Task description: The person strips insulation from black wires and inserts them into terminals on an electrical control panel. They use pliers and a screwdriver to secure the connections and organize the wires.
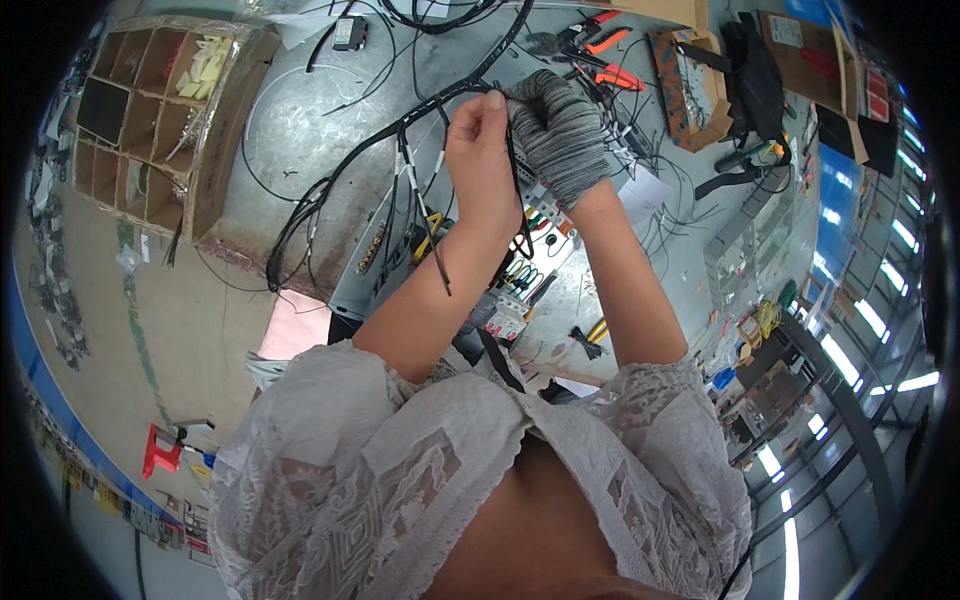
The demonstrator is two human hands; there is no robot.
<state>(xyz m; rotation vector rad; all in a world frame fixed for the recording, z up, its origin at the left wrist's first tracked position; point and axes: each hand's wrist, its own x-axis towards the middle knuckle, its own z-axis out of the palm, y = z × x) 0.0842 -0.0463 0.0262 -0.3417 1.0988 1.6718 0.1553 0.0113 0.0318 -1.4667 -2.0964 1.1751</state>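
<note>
My bare left hand is closed in a pinch, thumb and fingertips together on a thin black wire at the black cable harness. Close against it on the right, my right hand wears a grey knit glove. Its fingers are curled round the same spot of wiring, and what lies inside them is largely hidden. From the harness, branches with white sleeves hang down to the left of my left wrist. Under both forearms sits a metal panel with electrical parts, partly covered by my arms.
On the left stands a divided cardboard box holding small parts. Pliers with red-orange handles lie beyond my right hand, near an open carton. A small black module rests at the far side. Yellow-handled cutters lie near the front edge.
</note>
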